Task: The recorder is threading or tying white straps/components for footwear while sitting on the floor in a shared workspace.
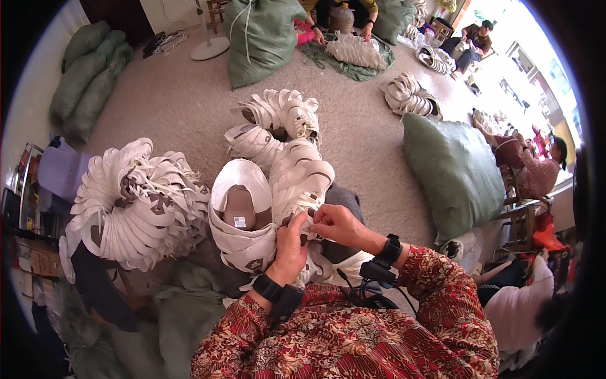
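Sacks and white shoe parts crowd the floor (189, 120). A green sack (262, 47) stands beyond the work, another sack (451, 170) lies to the right, and more sacks (88, 79) lean by the left wall. A coiled pile (136, 215) of uppers sits at the left, near a purple bin (62, 167). Co-workers sit farther off; one has both hands on a bundle (356, 52) at the top. Just beside the left hand (290, 252), a short stack (243, 235) with a brown inside blocks free room on that side.

Both forearms, in red patterned sleeves (435, 278) with black wristbands (387, 251), reach in from the lower edge and converge in front of the body. The left hand points away from the person, thumb raised, gripping the near side of an upper (291, 203). The right hand (338, 225) comes across from the right, knuckles up, fingertips drawn together in a pinch on the upper; whether they hold lace or edge is too small to tell.

The upper is between the hands, at the near end of a nested row (302, 165). The row's long axis runs away from the person, its far end curling.
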A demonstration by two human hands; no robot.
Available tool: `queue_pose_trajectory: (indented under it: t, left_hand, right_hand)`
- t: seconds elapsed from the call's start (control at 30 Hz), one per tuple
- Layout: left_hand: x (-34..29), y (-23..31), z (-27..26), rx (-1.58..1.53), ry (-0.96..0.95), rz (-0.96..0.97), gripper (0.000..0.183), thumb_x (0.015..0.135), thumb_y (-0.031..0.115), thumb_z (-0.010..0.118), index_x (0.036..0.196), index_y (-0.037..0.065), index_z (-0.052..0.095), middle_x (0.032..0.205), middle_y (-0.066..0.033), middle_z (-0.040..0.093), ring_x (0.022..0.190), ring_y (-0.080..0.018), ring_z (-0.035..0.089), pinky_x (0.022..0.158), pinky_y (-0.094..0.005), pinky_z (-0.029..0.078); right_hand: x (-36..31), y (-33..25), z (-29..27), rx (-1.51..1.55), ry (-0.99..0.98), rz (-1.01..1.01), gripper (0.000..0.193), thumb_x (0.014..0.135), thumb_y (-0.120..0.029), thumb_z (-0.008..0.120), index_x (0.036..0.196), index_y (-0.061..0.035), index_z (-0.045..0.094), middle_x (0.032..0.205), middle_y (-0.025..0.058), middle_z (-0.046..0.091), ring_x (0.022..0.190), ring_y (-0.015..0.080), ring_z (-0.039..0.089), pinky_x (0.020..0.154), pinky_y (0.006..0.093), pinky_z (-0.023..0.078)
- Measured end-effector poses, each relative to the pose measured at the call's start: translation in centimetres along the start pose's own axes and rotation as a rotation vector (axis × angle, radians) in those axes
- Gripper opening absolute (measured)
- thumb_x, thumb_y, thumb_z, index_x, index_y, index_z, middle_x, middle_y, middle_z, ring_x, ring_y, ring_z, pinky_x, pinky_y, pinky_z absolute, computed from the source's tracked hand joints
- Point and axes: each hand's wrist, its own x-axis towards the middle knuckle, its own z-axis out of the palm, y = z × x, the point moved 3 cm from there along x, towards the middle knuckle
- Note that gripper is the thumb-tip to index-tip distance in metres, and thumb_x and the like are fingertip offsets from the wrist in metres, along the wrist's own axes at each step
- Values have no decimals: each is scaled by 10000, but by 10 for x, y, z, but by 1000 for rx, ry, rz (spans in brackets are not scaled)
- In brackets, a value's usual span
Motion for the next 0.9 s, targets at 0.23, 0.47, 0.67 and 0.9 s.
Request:
queue_pose_trajectory:
  t: [0.23, 0.47, 0.67, 0.9]
  left_hand:
    - [-2, 0, -1, -269, 62, -109, 235, 879, 195, 712, 1058, 45, 690, 939, -19, 684, 815, -130, 652, 709, -306, 511]
    - [11, -11, -3, -97, -37, 174, 281, 931, 257, 667, 1168, 108, 662, 1052, -53, 689, 888, -187, 672, 751, -318, 519]
    - [9, -9, 9, -323, 156, -68, 287, 880, 241, 736, 1056, 21, 685, 957, -30, 685, 788, -129, 655, 660, -297, 518]
    - [27, -25, -5, -269, 115, -43, 287, 926, 278, 694, 1124, 74, 657, 1025, -38, 697, 886, -159, 677, 731, -352, 539]
  right_hand:
    - [1, -19, -2, -361, 55, -273, 154, 875, -128, 714, 865, -9, 617, 735, 17, 621, 653, 104, 581, 585, 283, 479]
    - [-6, -17, -8, -72, -96, 78, 154, 908, -146, 654, 857, -7, 610, 673, 21, 609, 603, 98, 574, 579, 275, 477]
    - [-17, -44, -18, -2, -248, 125, 195, 968, -177, 614, 916, -2, 680, 649, -27, 580, 592, 56, 542, 567, 228, 444]
    - [30, -193, -8, 110, -362, -192, 233, 969, -206, 621, 893, 0, 698, 625, -30, 548, 533, 51, 487, 504, 228, 392]
